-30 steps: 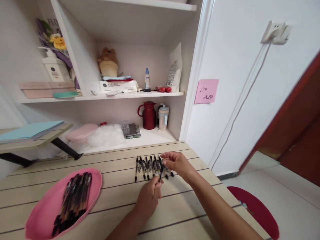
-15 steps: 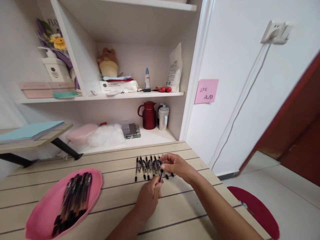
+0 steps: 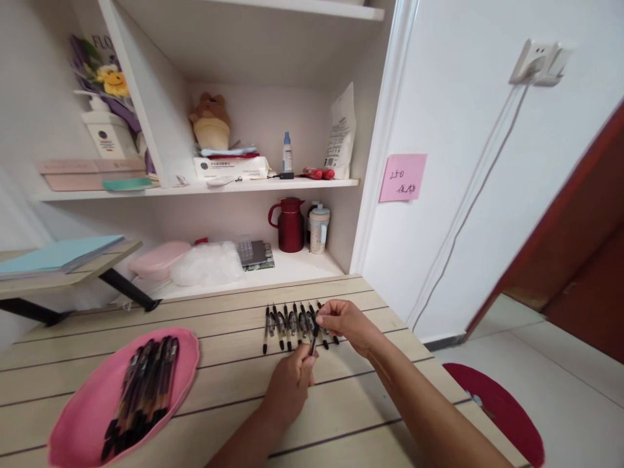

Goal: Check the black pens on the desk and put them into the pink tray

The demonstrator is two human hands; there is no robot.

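Observation:
My left hand (image 3: 288, 380) is closed around the lower part of a black pen (image 3: 315, 334), which it keeps tilted over the table. At the pen's upper end, the thumb and fingertips of my right hand (image 3: 345, 324) are pinched together. Whether a small part sits between those fingertips is too fine to make out. Just behind both hands lies a row of slim pens (image 3: 288, 328) with black ends, with dark clipped pieces, apparently pen caps (image 3: 293, 323), between them. The row's right end is partly covered by my right hand.
A pink scalloped tray (image 3: 80, 406) at the left holds several dark pens (image 3: 143, 393). Behind the striped table (image 3: 219, 416) rises a white shelf (image 3: 312, 263) with a red jug (image 3: 291, 226) and a cup (image 3: 319, 231). A small raised stand (image 3: 73, 279) is at the left.
My right hand's fingers have drawn closer together and shifted slightly right at the pen's upper end. The left hand stays nearly still.

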